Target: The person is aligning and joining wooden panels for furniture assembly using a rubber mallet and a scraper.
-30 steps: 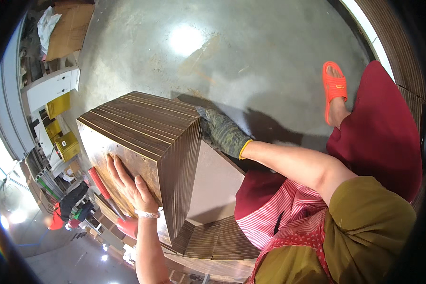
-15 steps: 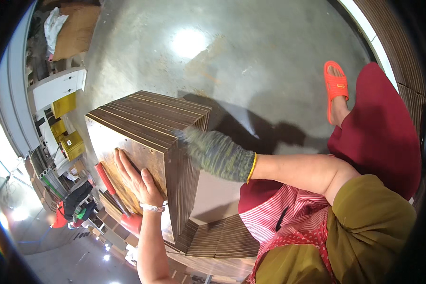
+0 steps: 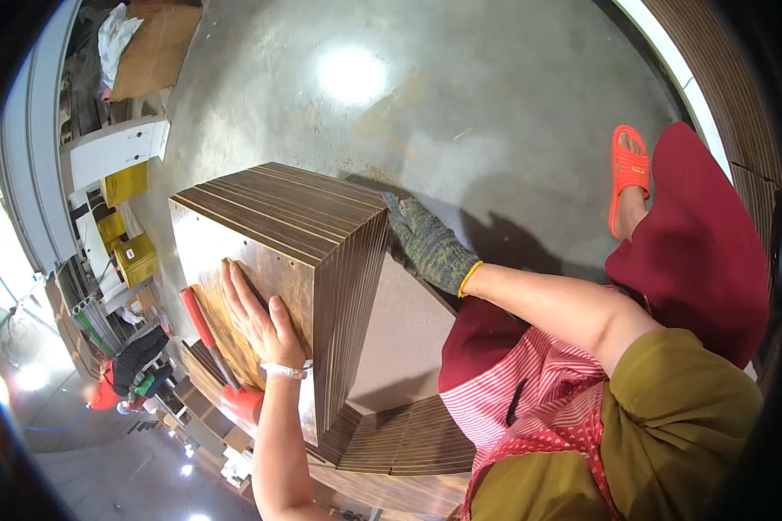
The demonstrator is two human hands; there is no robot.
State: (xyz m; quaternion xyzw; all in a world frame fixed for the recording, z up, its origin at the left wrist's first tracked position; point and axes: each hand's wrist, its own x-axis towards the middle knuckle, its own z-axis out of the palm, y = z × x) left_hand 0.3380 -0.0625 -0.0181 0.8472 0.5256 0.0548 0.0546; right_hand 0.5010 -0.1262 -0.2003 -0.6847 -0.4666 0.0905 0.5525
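A thick stack of dark brown wood-grain panels (image 3: 347, 286) with pale edge lines stands in front of me. My left hand (image 3: 261, 321), bare and with a band at the wrist, lies flat on the stack's glossy brown top face, fingers stretched out. My right hand (image 3: 432, 246), in a grey-green knitted glove with a yellow cuff, is at the far right corner of the stack. Its fingers are closed together, with a greyish tip against the panel edges; whatever they hold is hidden. Left of the stack lies a red-handled tool (image 3: 198, 314) with a metal shaft.
A pale flat board (image 3: 404, 334) and more dark ribbed panels (image 3: 408, 437) lie right of and below the stack. My foot in an orange sandal (image 3: 627, 178) is on the concrete floor (image 3: 513, 95). Yellow boxes (image 3: 136, 260) stand left; a person in dark clothing (image 3: 139, 360) is beyond.
My right hand has moved away from me and to the right, from the stack's near top corner to its far right corner. My left hand stays flat on the top panel.
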